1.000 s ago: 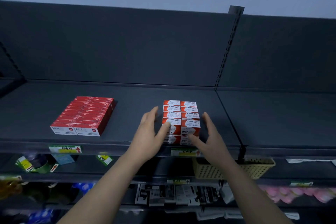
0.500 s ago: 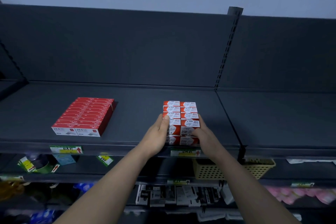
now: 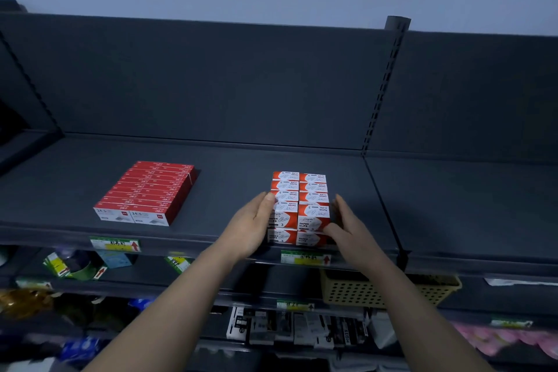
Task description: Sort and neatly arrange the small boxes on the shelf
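A tidy block of small orange-and-white paper clip boxes [image 3: 311, 199] stands two wide and two high near the front of the dark shelf [image 3: 235, 178]. My left hand [image 3: 252, 225] lies flat against the block's left side, fingers straight. On the block's right side my right hand [image 3: 348, 228] presses with straight fingers, thumb at the lower front corner. A second block of flat red staple boxes [image 3: 152, 190] lies farther left on the same shelf, touched by neither hand.
A slotted upright post [image 3: 380, 93] divides this shelf from the bay on the right. Price tags [image 3: 305, 258] line the front edge. Below hang a yellow perforated basket [image 3: 389, 290], black-and-white packages [image 3: 296, 326] and other stationery.
Both hands closed in on the paper clip block from either side and now press it. The right hand's fingers have straightened along the right side.
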